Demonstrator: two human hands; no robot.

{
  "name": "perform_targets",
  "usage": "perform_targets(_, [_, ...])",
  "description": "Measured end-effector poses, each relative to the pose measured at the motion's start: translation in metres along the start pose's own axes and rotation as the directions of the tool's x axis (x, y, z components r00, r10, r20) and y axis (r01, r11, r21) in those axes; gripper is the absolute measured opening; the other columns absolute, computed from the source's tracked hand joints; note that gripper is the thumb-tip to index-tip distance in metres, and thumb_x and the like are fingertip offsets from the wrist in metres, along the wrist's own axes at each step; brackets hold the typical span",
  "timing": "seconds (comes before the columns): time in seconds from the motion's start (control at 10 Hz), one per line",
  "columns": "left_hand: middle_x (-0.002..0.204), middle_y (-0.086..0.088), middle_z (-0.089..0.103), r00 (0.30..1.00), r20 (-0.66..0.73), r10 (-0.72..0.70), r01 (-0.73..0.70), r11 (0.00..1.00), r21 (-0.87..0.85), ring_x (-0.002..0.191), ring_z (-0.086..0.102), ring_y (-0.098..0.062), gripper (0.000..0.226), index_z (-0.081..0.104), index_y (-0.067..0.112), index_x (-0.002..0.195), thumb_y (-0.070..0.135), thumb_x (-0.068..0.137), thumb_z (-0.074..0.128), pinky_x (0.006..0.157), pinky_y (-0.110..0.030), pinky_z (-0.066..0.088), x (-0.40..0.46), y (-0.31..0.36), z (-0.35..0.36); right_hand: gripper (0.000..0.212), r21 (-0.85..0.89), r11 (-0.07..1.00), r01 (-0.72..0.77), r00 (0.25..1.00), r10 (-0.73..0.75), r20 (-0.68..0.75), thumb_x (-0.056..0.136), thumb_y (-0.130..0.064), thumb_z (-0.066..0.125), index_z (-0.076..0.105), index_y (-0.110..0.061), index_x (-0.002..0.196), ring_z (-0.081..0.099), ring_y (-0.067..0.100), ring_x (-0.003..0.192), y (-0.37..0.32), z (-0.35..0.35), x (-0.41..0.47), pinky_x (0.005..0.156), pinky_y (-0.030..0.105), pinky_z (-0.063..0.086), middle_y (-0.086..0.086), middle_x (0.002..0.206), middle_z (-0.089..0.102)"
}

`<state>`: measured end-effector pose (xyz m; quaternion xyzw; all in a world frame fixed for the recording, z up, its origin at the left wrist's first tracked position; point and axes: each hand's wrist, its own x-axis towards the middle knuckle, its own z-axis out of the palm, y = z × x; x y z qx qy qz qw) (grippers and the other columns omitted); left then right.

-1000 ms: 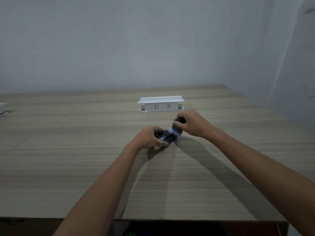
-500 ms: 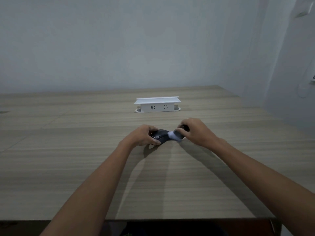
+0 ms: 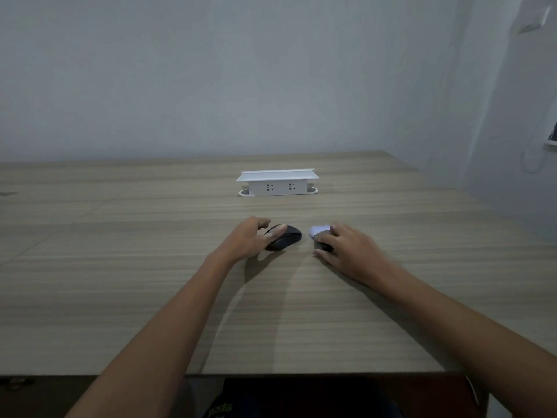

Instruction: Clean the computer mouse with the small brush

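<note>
Fingers of left hand (image 3: 250, 239) loosely cup mouse (image 3: 286, 235); right hand (image 3: 346, 248) apparently grips brush (image 3: 320, 233).

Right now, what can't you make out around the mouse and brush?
- Small brush, head view: handle mostly covered by the right hand; pale bristle end motion-blurred.
- Computer mouse: left side hidden under the left hand fingers; too dark and small to judge dust.
- Power strip: cable not visible.
- Object at the right edge: cut off by the frame.
</note>
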<state>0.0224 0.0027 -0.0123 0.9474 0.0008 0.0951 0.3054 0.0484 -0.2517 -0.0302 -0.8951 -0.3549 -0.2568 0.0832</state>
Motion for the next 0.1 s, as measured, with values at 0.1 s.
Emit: perform_targets(0.1, [0.13, -0.012, 0.061, 0.995, -0.097, 0.035, -0.037, 0.999, -0.024, 0.124, 0.054, -0.026, 0.069, 0.063, 0.01, 0.127, 0.065, 0.095, 0.036, 0.095, -0.031, 0.038, -0.0038, -0.0041, 0.0064, 0.034, 0.049, 0.996, -0.072, 0.997, 0.071, 0.016, 0.092, -0.054, 0.054, 0.07, -0.026, 0.106, 0.061, 0.021, 0.086, 0.0007, -0.0031, -0.0017, 0.067, 0.026, 0.035, -0.004, 0.092, 0.057])
